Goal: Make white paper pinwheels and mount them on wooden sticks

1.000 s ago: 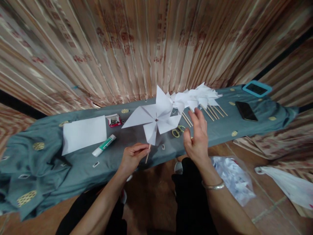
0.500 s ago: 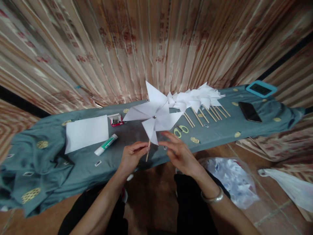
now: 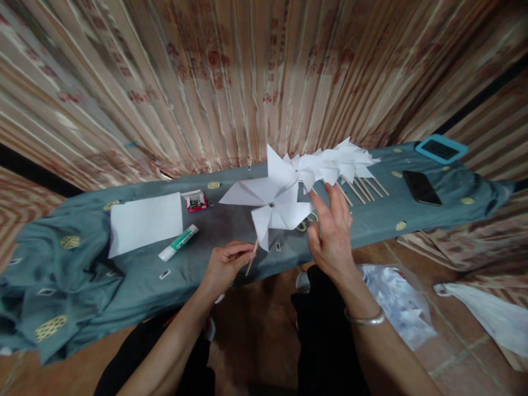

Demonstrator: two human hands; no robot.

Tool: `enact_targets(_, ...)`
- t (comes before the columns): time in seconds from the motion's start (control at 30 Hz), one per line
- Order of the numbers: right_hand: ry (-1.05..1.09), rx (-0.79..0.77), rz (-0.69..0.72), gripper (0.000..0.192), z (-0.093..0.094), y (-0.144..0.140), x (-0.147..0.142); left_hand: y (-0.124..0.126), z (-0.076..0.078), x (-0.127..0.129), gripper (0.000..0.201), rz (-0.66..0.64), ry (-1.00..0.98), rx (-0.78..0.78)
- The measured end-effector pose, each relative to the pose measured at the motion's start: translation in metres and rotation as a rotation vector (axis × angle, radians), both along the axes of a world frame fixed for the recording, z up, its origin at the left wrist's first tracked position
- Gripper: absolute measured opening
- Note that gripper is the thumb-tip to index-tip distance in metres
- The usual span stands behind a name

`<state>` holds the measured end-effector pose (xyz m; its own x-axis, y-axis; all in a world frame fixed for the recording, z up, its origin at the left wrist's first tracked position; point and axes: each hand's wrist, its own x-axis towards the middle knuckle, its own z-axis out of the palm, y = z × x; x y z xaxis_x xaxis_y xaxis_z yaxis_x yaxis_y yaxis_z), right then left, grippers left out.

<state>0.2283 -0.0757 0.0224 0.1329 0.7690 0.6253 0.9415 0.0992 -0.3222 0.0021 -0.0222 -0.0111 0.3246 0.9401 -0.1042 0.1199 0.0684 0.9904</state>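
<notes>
a person seated at a long table point(image 3: 231, 264) draped in a grey-blue cloth with gold motifs, seen from above through a head-worn camera. the left hand point(image 3: 225, 267) pinches the lower end of a thin wooden stick point(image 3: 251, 258) between thumb and fingertips, holding up a white paper pinwheel point(image 3: 274, 201) above the table's near edge. the pinwheel tilts slightly to the right, a small metal pin at its centre. the right hand point(image 3: 332, 236) is raised just beside the pinwheel's right blades, fingers spread and released, gripping nothing; the fingertips point(image 3: 325, 192) reach the edge of one blade, though contact cannot be told. a silver bangle point(image 3: 365, 318) circles the right wrist.

on the cloth to the left lie a white sheet of paper point(image 3: 145, 223), a glue tube point(image 3: 178, 242) with a green label, and a small red box of pins point(image 3: 195, 201). behind the right hand sits a row of finished white pinwheels point(image 3: 342, 159) on sticks, with yellow-handled scissors point(image 3: 305, 224) partly hidden. further right are a black phone point(image 3: 421, 187) and a device in a blue case point(image 3: 441, 148). striped curtains point(image 3: 247, 82) hang behind the table
</notes>
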Motion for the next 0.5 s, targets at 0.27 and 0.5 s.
enact_targets(0.27,0.090,-0.157,0.183,0.045,-0.012,-0.004,-0.024,0.002,-0.004,-0.001,0.018,0.032,-0.025,0.016)
enact_targets(0.5,0.217,-0.220,0.506,0.035,-0.002,-0.017,-0.044,0.003,-0.002,-0.002,0.015,0.048,-0.015,0.034)
